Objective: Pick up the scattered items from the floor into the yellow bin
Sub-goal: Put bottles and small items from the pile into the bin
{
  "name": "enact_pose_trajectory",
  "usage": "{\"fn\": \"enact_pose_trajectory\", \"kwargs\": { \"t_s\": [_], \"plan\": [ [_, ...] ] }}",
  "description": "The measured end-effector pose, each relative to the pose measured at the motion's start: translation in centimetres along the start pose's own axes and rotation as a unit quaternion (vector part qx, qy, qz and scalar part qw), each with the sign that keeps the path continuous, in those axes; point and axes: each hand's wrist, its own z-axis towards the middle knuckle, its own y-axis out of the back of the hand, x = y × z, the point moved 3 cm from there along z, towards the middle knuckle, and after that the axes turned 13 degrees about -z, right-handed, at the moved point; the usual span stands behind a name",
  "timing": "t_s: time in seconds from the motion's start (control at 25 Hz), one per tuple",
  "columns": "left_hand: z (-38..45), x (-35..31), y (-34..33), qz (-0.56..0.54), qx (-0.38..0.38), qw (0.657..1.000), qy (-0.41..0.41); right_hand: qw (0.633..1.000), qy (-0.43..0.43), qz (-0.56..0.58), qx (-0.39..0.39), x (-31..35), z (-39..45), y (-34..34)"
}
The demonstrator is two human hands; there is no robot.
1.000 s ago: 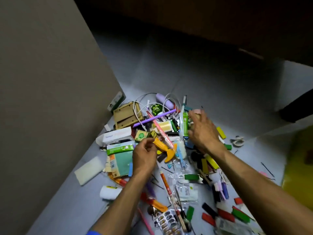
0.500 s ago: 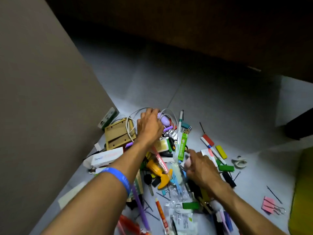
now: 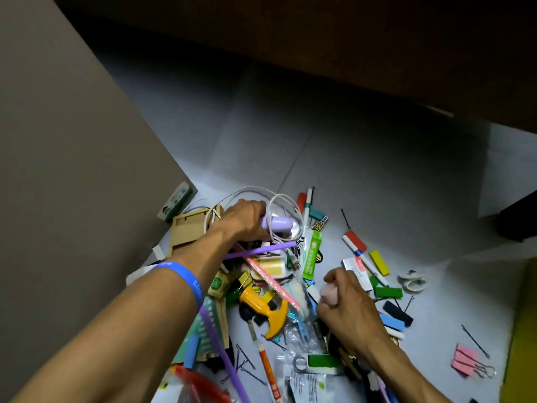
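A heap of small items covers the grey floor (image 3: 363, 170). My left hand (image 3: 245, 219), with a blue wristband, reaches to the heap's far side and grips a lilac oval device (image 3: 280, 223) tangled in a white cable (image 3: 255, 193). My right hand (image 3: 345, 303) is curled round a small pale pink object (image 3: 329, 293) near the middle of the heap. The yellow bin (image 3: 520, 330) shows only as a strip at the right edge.
A beige wall (image 3: 72, 199) rises at the left and dark furniture (image 3: 319, 53) runs along the back. In the heap lie a wooden box (image 3: 189, 231), an orange tool (image 3: 270, 312), a green packet (image 3: 312, 254), coloured blocks, pens, hairpins and pink binder clips (image 3: 467, 363).
My left hand reached from the heap's near side to its far side and took hold of the lilac device. My right hand drew back toward me holding the pink object.
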Motion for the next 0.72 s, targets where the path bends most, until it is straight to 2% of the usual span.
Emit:
{"fn": "enact_pose_trajectory", "kwargs": {
  "t_s": [0.12,0.2,0.28,0.36,0.44,0.52,0.64,0.72],
  "plan": [
    [-1.6,-1.0,1.0,-0.083,-0.059,0.994,-0.030,0.998,-0.010,0.051,-0.026,0.7,0.0,1.3],
    [-2.9,-1.2,2.7,-0.125,-0.073,0.989,0.014,0.996,-0.034,0.086,-0.018,1.1,-0.1,2.0],
    [-4.9,-0.9,4.1,-0.157,-0.040,0.982,0.093,0.989,-0.080,0.123,0.008,1.7,-0.3,2.6],
    [-7.7,-0.9,4.3,-0.186,-0.017,0.974,0.125,0.977,-0.100,0.182,0.045,2.7,-0.5,2.8],
    [-10.2,-2.1,2.8,-0.300,-0.033,0.949,0.092,0.940,-0.097,0.312,0.094,4.0,-0.7,3.1],
    [-12.4,-4.3,0.4,-0.384,-0.041,0.921,0.044,0.873,-0.087,0.453,0.157,5.4,-1.0,3.5],
    [-14.5,-6.8,-3.0,-0.398,-0.012,0.917,-0.011,0.802,-0.076,0.553,0.213,5.7,-1.5,3.6],
    [-15.0,-7.5,-4.2,-0.368,0.063,0.927,-0.037,0.779,-0.080,0.583,0.219,4.8,-1.7,3.3]
  ]
}}
